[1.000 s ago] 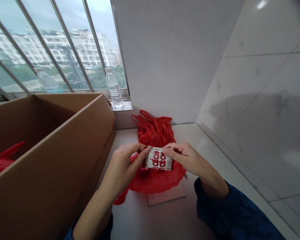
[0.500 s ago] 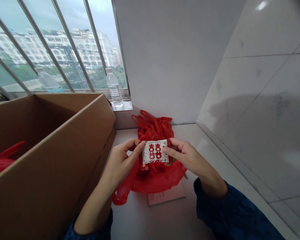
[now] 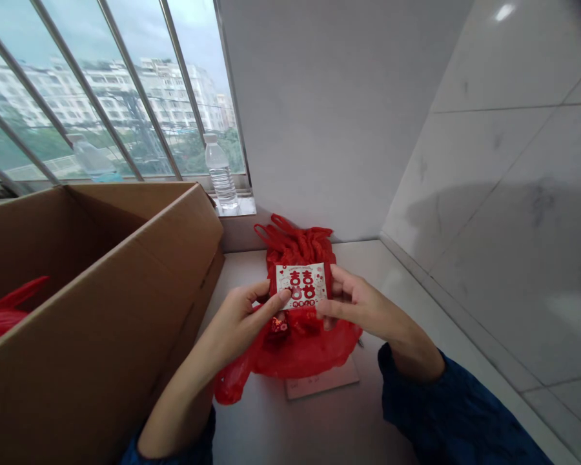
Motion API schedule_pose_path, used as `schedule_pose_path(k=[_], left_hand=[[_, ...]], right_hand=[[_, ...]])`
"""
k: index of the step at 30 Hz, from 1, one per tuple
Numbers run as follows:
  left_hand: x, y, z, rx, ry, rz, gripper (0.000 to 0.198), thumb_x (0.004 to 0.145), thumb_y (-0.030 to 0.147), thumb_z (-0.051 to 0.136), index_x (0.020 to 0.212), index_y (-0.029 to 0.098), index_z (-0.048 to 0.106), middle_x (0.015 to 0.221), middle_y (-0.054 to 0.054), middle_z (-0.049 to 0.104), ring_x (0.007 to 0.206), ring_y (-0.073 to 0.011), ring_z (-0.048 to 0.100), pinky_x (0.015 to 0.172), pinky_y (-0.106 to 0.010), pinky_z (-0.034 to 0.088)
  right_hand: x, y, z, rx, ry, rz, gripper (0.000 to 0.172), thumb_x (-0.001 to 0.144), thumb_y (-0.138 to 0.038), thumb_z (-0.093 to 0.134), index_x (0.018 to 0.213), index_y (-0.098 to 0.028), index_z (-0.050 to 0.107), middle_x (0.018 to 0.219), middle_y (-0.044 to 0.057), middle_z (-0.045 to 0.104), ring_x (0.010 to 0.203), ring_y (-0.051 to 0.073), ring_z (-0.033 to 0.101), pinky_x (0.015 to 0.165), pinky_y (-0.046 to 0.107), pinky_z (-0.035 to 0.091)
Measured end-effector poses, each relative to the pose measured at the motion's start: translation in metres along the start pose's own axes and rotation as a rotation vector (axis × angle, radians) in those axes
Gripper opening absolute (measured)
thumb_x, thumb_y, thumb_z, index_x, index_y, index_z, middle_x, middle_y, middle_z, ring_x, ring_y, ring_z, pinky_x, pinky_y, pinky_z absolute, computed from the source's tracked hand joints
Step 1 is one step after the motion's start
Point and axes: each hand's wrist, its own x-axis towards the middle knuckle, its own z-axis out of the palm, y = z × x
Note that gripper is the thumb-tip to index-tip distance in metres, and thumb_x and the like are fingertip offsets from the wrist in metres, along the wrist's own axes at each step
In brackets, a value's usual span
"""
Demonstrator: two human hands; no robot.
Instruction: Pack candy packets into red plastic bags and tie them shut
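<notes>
Pinching a red-and-white double-happiness packet (image 3: 301,285) — left hand (image 3: 237,320) and right hand (image 3: 368,309), both grips narrow on its edges

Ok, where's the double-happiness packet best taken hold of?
Pinch the double-happiness packet by its short left and right edges, coming from both sides as the left hand and right hand do: it is thin and flat, so edges seem surest.
</notes>
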Motion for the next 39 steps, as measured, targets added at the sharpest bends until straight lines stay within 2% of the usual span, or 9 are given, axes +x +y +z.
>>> schedule_pose_path(k=[10, 16, 19, 22, 25, 27, 30, 34, 39], left_hand=[[0.001, -0.006, -0.004, 0.039, 0.076, 0.037, 0.039, 0.094, 0.048, 0.054, 0.076, 0.015, 0.062, 0.066, 0.002, 0.054, 0.061, -0.0107, 0.046, 0.054, -0.019, 0.037], [0.000, -0.006, -0.008, 0.087, 0.046, 0.065, 0.038, 0.096, 0.047, 0.051, 0.081, 0.015, 0.064, 0.068, 0.001, 0.057, 0.061, -0.0116, 0.048, 0.055, -0.020, 0.039], [0.001, -0.002, -0.006, 0.176, 0.029, 0.114, 0.038, 0.097, 0.048, 0.048, 0.084, 0.016, 0.065, 0.074, 0.000, 0.062, 0.067, -0.0142, 0.053, 0.062, -0.023, 0.044], [-0.004, 0.002, -0.003, 0.377, 0.073, 0.157, 0.041, 0.098, 0.049, 0.045, 0.082, 0.017, 0.064, 0.079, -0.003, 0.064, 0.077, -0.0188, 0.058, 0.074, -0.030, 0.049], [-0.015, 0.006, -0.002, 0.573, 0.110, 0.153, 0.038, 0.095, 0.053, 0.049, 0.109, 0.022, 0.065, 0.115, -0.009, 0.064, 0.104, -0.0267, 0.059, 0.093, -0.044, 0.049], [-0.023, 0.006, -0.001, 0.688, 0.071, 0.100, 0.041, 0.088, 0.053, 0.060, 0.122, 0.030, 0.062, 0.143, -0.012, 0.048, 0.123, -0.0343, 0.052, 0.099, -0.054, 0.046], [-0.030, 0.002, -0.001, 0.835, -0.053, -0.018, 0.030, 0.082, 0.039, 0.070, 0.111, 0.031, 0.070, 0.158, -0.012, 0.030, 0.134, -0.0439, 0.043, 0.095, -0.058, 0.048], [-0.029, -0.008, 0.000, 0.950, -0.062, -0.103, 0.029, 0.089, 0.023, 0.057, 0.116, 0.025, 0.068, 0.157, -0.015, 0.033, 0.135, -0.0383, 0.046, 0.092, -0.047, 0.054], [-0.029, -0.017, 0.001, 0.990, -0.058, -0.029, 0.042, 0.090, 0.016, 0.047, 0.131, 0.021, 0.056, 0.152, -0.015, 0.043, 0.125, -0.0293, 0.058, 0.088, -0.037, 0.057]], right_hand=[[-0.001, 0.001, -0.003, 0.031, -0.005, -0.052, 0.053, 0.089, -0.029, 0.070, 0.136, -0.025, 0.046, 0.101, 0.003, 0.071, 0.065, 0.008, 0.064, 0.065, 0.022, 0.054], [-0.003, -0.002, -0.006, 0.023, -0.034, -0.033, 0.059, 0.088, -0.028, 0.071, 0.140, -0.027, 0.042, 0.095, 0.000, 0.071, 0.063, 0.009, 0.065, 0.065, 0.023, 0.055], [-0.001, -0.001, -0.002, 0.015, 0.013, -0.019, 0.066, 0.086, -0.030, 0.073, 0.142, -0.029, 0.039, 0.108, 0.003, 0.071, 0.081, 0.014, 0.071, 0.073, 0.028, 0.059], [0.001, 0.000, 0.005, -0.043, 0.149, -0.076, 0.055, 0.085, -0.032, 0.072, 0.133, -0.027, 0.046, 0.112, 0.005, 0.071, 0.095, 0.018, 0.071, 0.079, 0.031, 0.059], [-0.006, -0.007, 0.010, -0.272, 0.333, -0.176, 0.040, 0.087, -0.028, 0.070, 0.123, -0.026, 0.052, 0.102, 0.002, 0.074, 0.089, 0.018, 0.071, 0.076, 0.029, 0.057], [-0.018, -0.016, 0.012, -0.543, 0.420, -0.234, 0.028, 0.088, -0.025, 0.067, 0.115, -0.026, 0.057, 0.099, 0.001, 0.073, 0.086, 0.016, 0.070, 0.075, 0.028, 0.055], [-0.036, -0.026, 0.020, -0.931, 0.302, -0.244, 0.013, 0.093, -0.019, 0.059, 0.104, -0.026, 0.063, 0.096, 0.000, 0.073, 0.084, 0.016, 0.069, 0.074, 0.027, 0.050], [-0.031, -0.014, 0.040, -1.246, 0.053, -0.019, 0.017, 0.095, -0.013, 0.050, 0.093, -0.021, 0.064, 0.089, 0.003, 0.074, 0.082, 0.021, 0.070, 0.070, 0.030, 0.049], [0.008, 0.021, 0.050, -1.503, 0.107, 0.243, 0.026, 0.092, -0.006, 0.046, 0.109, -0.014, 0.063, 0.090, 0.012, 0.075, 0.079, 0.027, 0.073, 0.062, 0.032, 0.050]])
